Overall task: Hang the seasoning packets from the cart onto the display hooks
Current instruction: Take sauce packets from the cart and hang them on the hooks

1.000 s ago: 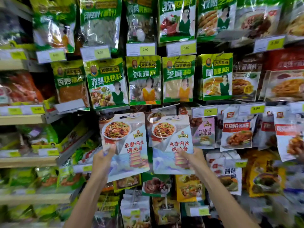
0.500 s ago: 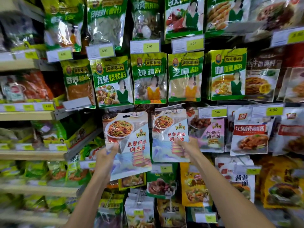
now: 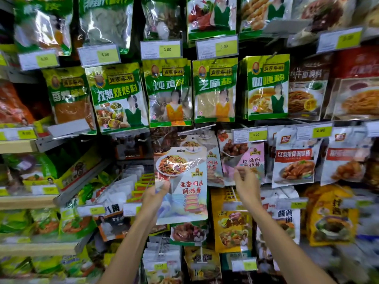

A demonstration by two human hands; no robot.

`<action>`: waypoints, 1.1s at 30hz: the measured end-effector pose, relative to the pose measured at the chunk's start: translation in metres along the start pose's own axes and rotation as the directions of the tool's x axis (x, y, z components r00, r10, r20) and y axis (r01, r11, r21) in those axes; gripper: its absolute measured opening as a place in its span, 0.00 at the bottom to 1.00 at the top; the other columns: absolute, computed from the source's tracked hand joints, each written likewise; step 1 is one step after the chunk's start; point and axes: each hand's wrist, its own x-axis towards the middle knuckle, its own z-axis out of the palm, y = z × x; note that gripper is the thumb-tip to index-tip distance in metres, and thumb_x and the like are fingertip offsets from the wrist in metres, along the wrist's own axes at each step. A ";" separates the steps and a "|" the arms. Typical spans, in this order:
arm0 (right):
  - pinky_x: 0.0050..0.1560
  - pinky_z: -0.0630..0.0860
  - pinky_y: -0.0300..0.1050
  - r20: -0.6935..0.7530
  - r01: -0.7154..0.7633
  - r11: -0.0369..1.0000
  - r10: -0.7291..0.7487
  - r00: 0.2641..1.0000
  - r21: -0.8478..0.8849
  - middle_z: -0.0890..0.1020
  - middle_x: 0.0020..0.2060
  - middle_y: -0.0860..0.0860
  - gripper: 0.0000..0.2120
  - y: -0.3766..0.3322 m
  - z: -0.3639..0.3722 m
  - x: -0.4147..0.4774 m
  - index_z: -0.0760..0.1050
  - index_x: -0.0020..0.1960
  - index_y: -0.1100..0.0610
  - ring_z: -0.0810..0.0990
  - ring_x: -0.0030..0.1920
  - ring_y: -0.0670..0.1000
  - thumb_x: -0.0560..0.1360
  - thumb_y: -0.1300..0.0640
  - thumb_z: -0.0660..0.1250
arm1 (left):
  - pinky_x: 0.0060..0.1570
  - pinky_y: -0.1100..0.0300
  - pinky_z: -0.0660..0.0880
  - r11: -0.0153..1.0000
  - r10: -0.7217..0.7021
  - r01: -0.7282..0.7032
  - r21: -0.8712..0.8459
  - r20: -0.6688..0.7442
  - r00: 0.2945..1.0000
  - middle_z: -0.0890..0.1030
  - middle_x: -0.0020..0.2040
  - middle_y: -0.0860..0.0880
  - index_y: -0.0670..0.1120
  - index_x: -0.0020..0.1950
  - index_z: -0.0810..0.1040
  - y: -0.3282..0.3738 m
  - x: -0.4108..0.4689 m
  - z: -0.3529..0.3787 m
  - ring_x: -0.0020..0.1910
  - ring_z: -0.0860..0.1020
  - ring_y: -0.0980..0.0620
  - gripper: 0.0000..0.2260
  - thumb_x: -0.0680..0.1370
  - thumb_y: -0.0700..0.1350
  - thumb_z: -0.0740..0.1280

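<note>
Gripping a glossy white and pale-blue seasoning packet printed with a noodle dish and red lettering (image 3: 180, 185) by its left edge, a little below the middle, with the left hand (image 3: 155, 196): thumb laid across the front, fingers hidden behind. Holding it upright in the centre of the frame, top punch hole free and on no hook, just below a thin silver wire display hook (image 3: 196, 128) that juts out under a row of green foil spice pouches (image 3: 168, 91). Overlapping, along its right edge, a second packet of the same print (image 3: 214, 167) that hangs behind and is mostly covered; cannot tell which hook carries that one. Hiding, at its bottom edge, the top of a green-rimmed pouch with a meat picture (image 3: 188, 232).

Holding the right hand (image 3: 247, 182) up right of centre, released, fingers loosely curled and grasping nothing, just beside the second packet's right edge and in front of a pink and white sauce packet (image 3: 253, 158). Above that, a clear price holder with a yellow 3.00 label (image 3: 256, 134). Farther right, a white pouch with a red band and a rib photo (image 3: 295, 160). Lower right of centre, a tall yellow pouch (image 3: 231, 222). At the left edge, pale wooden shelf fronts (image 3: 16, 146) stacked with blurred green bags.
</note>
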 end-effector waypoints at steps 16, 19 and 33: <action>0.71 0.62 0.53 -0.015 0.470 0.628 -0.609 0.793 -0.620 0.73 0.67 0.58 0.19 -0.047 -0.042 0.063 0.70 0.68 0.63 0.69 0.69 0.58 0.80 0.57 0.61 | 0.61 0.38 0.71 0.996 -0.036 0.044 -0.074 0.103 0.994 0.80 0.57 0.39 0.40 0.53 0.78 0.014 0.050 0.048 0.58 0.77 0.39 0.13 0.79 0.49 0.64; 0.71 0.60 0.53 -0.014 0.463 0.600 -0.620 0.784 -0.652 0.74 0.65 0.58 0.19 -0.044 -0.041 0.066 0.71 0.68 0.63 0.70 0.67 0.58 0.79 0.57 0.62 | 0.58 0.40 0.74 0.996 -0.051 0.059 -0.073 0.101 0.994 0.82 0.54 0.39 0.41 0.50 0.79 0.012 0.054 0.053 0.53 0.80 0.41 0.10 0.79 0.48 0.64; 0.67 0.66 0.57 -0.050 0.493 0.571 -0.685 0.726 -0.656 0.76 0.62 0.60 0.18 -0.040 -0.039 0.071 0.72 0.65 0.64 0.72 0.65 0.61 0.78 0.57 0.64 | 0.37 0.56 0.79 0.994 -0.019 0.027 -0.107 0.075 0.997 0.84 0.40 0.45 0.42 0.44 0.78 0.005 0.062 0.056 0.40 0.82 0.48 0.08 0.79 0.45 0.65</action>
